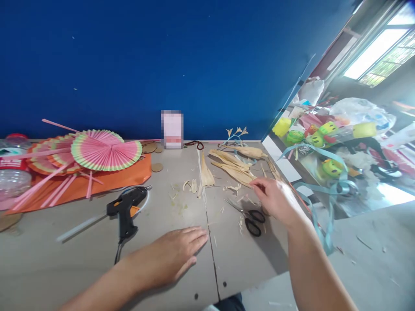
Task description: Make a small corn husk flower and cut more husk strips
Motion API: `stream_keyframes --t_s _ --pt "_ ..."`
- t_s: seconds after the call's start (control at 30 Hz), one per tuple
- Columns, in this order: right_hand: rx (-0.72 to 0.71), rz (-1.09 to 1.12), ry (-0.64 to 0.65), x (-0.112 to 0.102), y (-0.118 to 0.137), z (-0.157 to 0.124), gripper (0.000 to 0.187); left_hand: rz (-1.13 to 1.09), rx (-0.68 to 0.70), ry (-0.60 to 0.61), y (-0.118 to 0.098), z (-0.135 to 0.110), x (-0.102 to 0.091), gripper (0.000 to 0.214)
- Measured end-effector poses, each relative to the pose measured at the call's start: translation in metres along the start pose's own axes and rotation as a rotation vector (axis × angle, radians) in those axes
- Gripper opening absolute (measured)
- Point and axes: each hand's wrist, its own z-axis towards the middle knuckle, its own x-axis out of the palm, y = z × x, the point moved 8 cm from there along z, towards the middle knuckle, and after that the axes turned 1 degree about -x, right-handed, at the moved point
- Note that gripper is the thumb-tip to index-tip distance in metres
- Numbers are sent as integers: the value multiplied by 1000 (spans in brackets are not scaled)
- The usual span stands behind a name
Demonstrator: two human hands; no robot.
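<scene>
My left hand (181,250) lies flat on the grey table, its fingers stretched out and nothing in them. At the right, my right hand (275,196) pinches the near end of a dried corn husk (235,172). More husks (248,152) lie just behind it, and another piece of husk (206,172) stands apart to the left. Small husk scraps (232,188) are scattered between. Below my right hand rests a pair of scissors with black handles (253,221), blades slightly apart. A black glue gun (125,211) with a clear glue stick lies left of my left hand.
Pink and green paper fans (106,151) lie on an orange sheet (142,168) at the left, beside a clear plastic jar (14,181). A blue panel (181,65) closes off the back. Light blue ribbon (329,216) hangs past the right edge, near piled crafts (330,129).
</scene>
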Motion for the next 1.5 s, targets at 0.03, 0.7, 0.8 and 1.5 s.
stream_keyframes --t_s 0.03,0.7,0.8,1.5 --pt "37 -45 28 6 -13 -4 21 4 -12 0 0 -1 0 47" --pt "-224 238 346 49 37 -16 26 -145 5 31 -22 -1 11 65" --pt "-142 304 170 52 59 12 39 -78 -123 -82 -8 0 -12 51" --pt "-36 1539 377 87 112 9 19 -1503 -451 -600 83 5 -59 24"
